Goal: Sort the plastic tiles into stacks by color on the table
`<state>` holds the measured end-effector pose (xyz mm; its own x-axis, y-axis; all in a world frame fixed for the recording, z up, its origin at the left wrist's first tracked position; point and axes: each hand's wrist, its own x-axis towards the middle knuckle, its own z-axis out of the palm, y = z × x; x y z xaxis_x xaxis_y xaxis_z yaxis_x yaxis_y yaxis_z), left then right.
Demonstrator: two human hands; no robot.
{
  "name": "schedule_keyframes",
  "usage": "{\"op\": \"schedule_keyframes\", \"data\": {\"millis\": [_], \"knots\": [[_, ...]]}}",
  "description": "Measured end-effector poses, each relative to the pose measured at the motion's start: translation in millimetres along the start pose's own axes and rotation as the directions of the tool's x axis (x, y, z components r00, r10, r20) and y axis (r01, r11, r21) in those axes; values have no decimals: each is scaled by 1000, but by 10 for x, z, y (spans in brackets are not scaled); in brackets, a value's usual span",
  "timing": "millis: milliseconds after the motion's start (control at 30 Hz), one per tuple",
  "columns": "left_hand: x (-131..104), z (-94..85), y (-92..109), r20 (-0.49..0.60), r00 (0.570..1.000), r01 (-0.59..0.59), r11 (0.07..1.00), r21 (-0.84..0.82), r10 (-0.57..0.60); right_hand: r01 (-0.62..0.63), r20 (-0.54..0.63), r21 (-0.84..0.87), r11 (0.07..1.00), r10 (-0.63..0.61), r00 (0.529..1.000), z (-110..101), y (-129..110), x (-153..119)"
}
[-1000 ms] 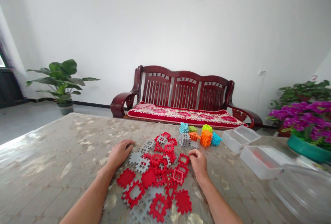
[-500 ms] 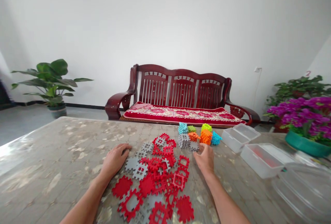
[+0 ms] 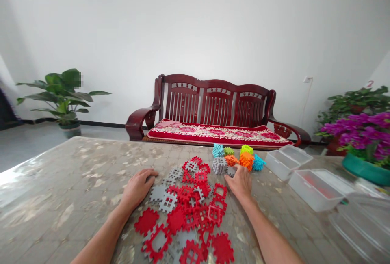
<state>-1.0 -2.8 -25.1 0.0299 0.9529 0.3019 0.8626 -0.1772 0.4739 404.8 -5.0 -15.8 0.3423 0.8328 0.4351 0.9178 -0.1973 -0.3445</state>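
My left hand (image 3: 140, 183) rests on the table to the left of a loose heap of red and grey toothed plastic building tiles, its fingers stretched out and holding nothing. Among them are a plain red tile (image 3: 146, 221), a grey window tile (image 3: 167, 202) and a red frame tile (image 3: 157, 243). Right of the heap, my right hand (image 3: 241, 182) reaches to the sorted blocks, thumb and fingers around a small grey tile stack (image 3: 231, 171), partly hidden by the hand. Beside it stand a grey block (image 3: 219, 165), an orange block (image 3: 246, 161) and a blue block (image 3: 258, 162).
Two clear plastic boxes (image 3: 315, 193) with lids stand on the right of the patterned table (image 3: 61, 191), the nearer with something red inside. More clear plastic (image 3: 362, 223) lies closer. Purple flowers fill a green pot (image 3: 364, 169). A wooden bench (image 3: 217, 105) stands behind.
The view has shifted slightly, so the things on the table appear a little further right. My right hand has moved slightly over the grey tile stack, covering more of it. My left hand stays put.
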Motion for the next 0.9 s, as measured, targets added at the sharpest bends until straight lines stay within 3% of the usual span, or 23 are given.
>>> {"op": "schedule_keyframes", "data": {"millis": [433,633,767,900], "knots": [[-18,-35,40,25,1000,18,1000,23,-19,36,-10,63,997,-36,999,56,153,30],[-32,-47,74,16,1000,5,1000,19,-5,69,-68,83,994,-63,996,-26,144,-21],[-37,-47,97,10,1000,7,1000,26,-7,191,-187,185,964,-156,970,-129,64,-114],[-42,-41,107,7,1000,13,1000,25,-14,352,-172,373,859,-309,936,-165,-236,-260]]}}
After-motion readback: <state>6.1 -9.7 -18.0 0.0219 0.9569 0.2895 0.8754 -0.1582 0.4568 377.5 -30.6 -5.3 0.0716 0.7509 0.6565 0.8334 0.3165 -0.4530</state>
